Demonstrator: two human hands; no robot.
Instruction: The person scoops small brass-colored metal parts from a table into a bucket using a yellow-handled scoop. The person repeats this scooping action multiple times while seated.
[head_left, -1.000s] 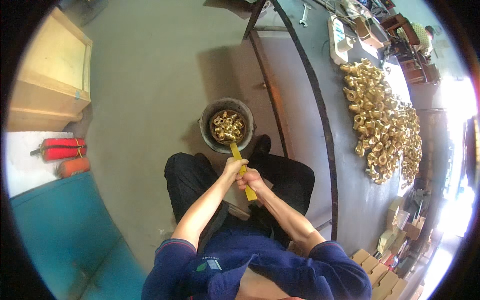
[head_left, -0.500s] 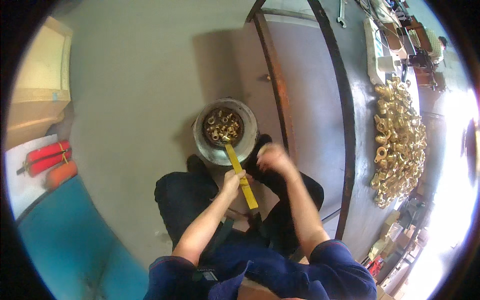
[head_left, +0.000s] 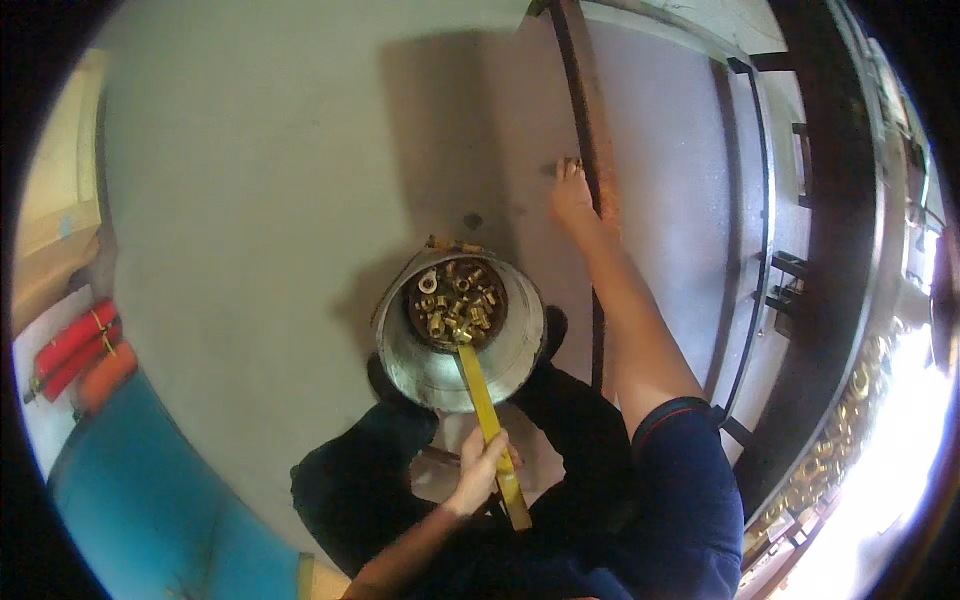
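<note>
A flat yellow bar [head_left: 484, 408] is gripped by my left hand [head_left: 481, 468] between my knees. Its far end reaches over the rim of a metal bucket [head_left: 522, 335] and touches a brass fitting [head_left: 461, 336] inside. Several brass fittings [head_left: 440, 302] lie loose in the bucket. Stretched forward and to the right, my right hand [head_left: 571, 192] is down beside the rusty metal bar of the bench frame [head_left: 590, 120]. Its fingers close around a small brass piece [head_left: 578, 164], mostly hidden by them.
The dark bench edge [head_left: 835, 200] runs along the right, with a pile of brass fittings [head_left: 835, 440] on top. Red rolls [head_left: 75, 345], a teal surface [head_left: 140, 480] and a pale wooden box [head_left: 60, 170] stand at left. My knees flank the bucket.
My right hand has gone from beside the bucket forward to the bench frame, where a small brass piece lay. The view has tilted and shifted. My left hand keeps hold of the yellow bar.
</note>
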